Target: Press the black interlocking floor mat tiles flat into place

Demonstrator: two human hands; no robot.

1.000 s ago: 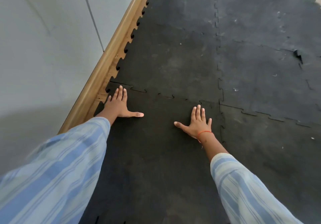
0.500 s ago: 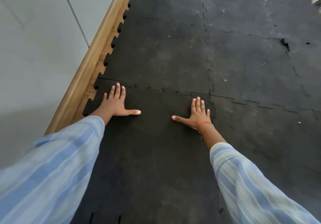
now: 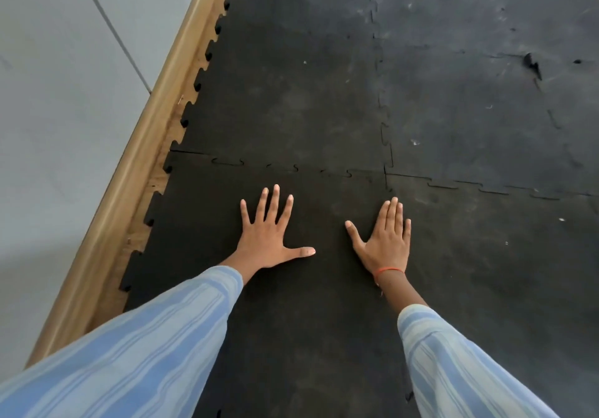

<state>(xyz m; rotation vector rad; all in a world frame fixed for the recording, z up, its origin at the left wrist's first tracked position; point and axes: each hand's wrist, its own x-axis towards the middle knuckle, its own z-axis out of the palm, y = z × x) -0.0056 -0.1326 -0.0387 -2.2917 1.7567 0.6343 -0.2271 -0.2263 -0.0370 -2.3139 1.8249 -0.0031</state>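
Observation:
Black interlocking mat tiles cover the floor. The near tile [image 3: 291,320] lies under both my hands, its toothed seam [image 3: 291,167] meeting the far tile [image 3: 291,93] just beyond my fingertips. My left hand [image 3: 269,233] rests palm down with fingers spread, near the tile's middle. My right hand [image 3: 387,239] lies flat beside it, fingers close together, an orange thread on the wrist, close to the seam with the right-hand tile [image 3: 502,271]. Neither hand holds anything.
A wooden skirting strip [image 3: 142,145] runs along the mat's toothed left edge, with a grey wall [image 3: 64,109] beyond it. A lifted, torn spot [image 3: 531,64] shows at a far seam on the right. Blue striped sleeves cover both forearms.
My left hand has moved right, away from the tile's left edge toward its middle. My right hand stays near the right seam. The view has shifted a little forward.

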